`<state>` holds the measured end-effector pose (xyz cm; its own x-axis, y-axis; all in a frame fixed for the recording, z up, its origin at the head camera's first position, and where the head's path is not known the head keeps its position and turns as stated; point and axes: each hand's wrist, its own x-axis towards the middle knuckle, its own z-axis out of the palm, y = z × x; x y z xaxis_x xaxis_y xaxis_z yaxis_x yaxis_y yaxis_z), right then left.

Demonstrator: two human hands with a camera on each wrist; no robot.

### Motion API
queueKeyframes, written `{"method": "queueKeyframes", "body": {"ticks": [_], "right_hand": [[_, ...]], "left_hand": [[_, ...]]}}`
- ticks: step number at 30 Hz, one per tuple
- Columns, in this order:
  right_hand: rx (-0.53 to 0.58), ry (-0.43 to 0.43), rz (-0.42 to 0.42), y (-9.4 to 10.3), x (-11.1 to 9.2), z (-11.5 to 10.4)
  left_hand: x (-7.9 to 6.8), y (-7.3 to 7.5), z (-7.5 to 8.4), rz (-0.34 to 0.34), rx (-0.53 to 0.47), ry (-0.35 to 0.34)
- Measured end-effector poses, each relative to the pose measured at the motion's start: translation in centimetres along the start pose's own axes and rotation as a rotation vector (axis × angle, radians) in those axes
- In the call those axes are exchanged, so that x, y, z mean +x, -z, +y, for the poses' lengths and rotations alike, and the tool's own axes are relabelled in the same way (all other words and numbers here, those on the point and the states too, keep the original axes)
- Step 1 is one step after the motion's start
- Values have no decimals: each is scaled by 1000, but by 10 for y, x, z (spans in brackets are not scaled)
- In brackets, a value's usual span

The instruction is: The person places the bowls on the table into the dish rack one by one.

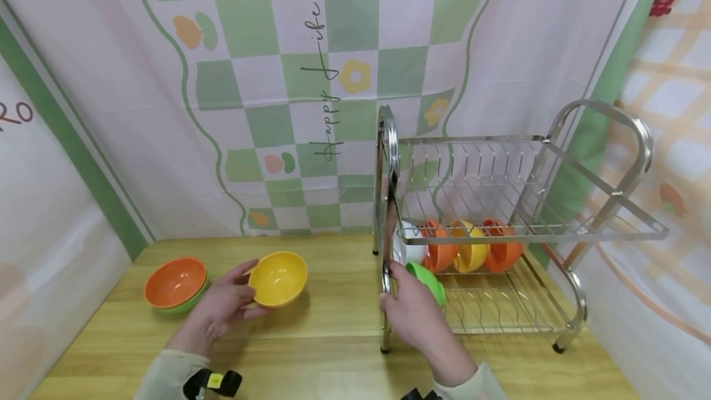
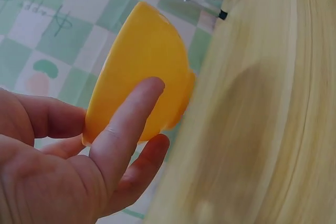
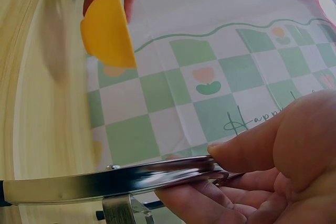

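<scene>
My left hand holds a yellow bowl by its left rim. The left wrist view shows the bowl tilted and raised off the table, with a finger against its outer wall. On the other side, my right hand grips the left side frame of a two-tier metal dish rack. Thumb and fingers close around the frame's tube in the right wrist view. Just behind that hand, a green bowl leans on the lower tier, partly hidden.
Behind the green bowl, a white bowl, orange bowl, yellow bowl and another orange bowl stand on edge in a row. At left, an orange bowl sits in a green one on the wooden table.
</scene>
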<state>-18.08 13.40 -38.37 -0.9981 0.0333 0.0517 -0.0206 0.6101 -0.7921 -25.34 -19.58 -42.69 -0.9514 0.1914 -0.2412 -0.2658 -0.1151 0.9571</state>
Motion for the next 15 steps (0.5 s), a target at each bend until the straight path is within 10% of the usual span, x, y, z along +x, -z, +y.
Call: {"method": "queueKeyframes", "body": {"ticks": [15], "right_hand": [[-23, 16, 12, 0, 0, 2]], "left_hand": [[-12, -21, 7, -90, -29, -35]]}}
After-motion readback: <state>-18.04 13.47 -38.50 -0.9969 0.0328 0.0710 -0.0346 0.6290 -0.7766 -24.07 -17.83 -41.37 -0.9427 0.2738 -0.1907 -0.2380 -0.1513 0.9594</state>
